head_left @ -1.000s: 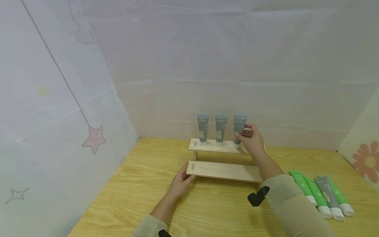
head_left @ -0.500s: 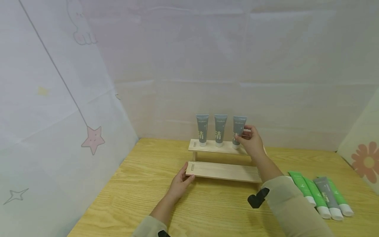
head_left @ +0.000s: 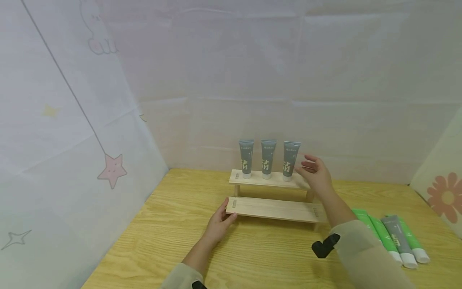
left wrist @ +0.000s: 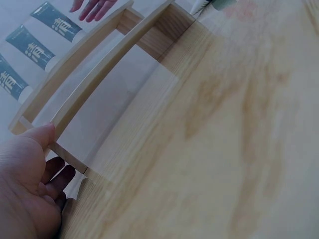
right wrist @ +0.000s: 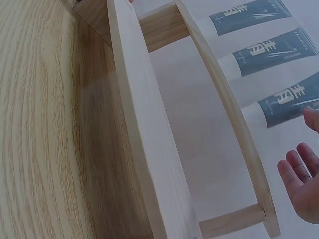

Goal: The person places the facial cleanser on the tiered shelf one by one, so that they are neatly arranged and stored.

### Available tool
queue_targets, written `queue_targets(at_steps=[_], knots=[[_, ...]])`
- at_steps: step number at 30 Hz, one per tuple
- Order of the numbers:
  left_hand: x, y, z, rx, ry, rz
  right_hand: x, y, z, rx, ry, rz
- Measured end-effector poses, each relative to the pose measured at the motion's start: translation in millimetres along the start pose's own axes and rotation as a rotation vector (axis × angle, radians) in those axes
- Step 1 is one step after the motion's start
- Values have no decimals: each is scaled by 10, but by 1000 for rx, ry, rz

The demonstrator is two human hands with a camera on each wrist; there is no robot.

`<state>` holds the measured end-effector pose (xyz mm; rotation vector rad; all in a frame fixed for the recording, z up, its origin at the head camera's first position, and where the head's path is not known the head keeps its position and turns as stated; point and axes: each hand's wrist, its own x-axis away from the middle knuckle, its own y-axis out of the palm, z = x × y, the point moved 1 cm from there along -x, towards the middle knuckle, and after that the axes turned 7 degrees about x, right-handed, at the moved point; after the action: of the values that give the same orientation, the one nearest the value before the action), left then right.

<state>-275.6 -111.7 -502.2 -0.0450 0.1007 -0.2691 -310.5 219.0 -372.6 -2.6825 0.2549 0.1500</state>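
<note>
Three grey-blue squeeze tubes stand upright on their white caps along the upper step of a two-step wooden display rack (head_left: pixel 278 209): a left tube (head_left: pixel 246 154), a middle tube (head_left: pixel 268 154) and a right tube (head_left: pixel 290 156). My right hand (head_left: pixel 318 176) is just right of the right tube, thumb and fingers spread apart and holding nothing; in the right wrist view its thumb overlaps that tube (right wrist: pixel 286 102). With my left hand (head_left: pixel 218 225) I grip the left end of the lower step, thumb at the front edge (left wrist: pixel 42 133).
On the yellow wood-grain table (head_left: pixel 252 253), to the right, lie several green tubes (head_left: pixel 386 237) and a grey tube (head_left: pixel 400 239) with white caps, partly behind my right sleeve. A pale cloth backdrop (head_left: pixel 231 100) rises behind the rack, and a printed cloth (head_left: pixel 72 160) on the left.
My right hand has let go of the right tube and moved slightly to the right, its fingers spreading. The tube stays standing on the upper step. My left hand keeps its hold.
</note>
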Motion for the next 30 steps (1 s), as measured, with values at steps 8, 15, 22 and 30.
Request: queue_targets(at_steps=[8,15,22,30], knots=[[11,-7,2,-13,-9,-9,71,-144,81,-4,0,11],[9,-11,11,5,-7,-9,148,-307,176,55,-17,22],[-7,-14,7,0,1,-9,232,-470,277,105,-11,32],[-12,-6,-7,-12,-3,-5,296,-655,436,97,-23,59]])
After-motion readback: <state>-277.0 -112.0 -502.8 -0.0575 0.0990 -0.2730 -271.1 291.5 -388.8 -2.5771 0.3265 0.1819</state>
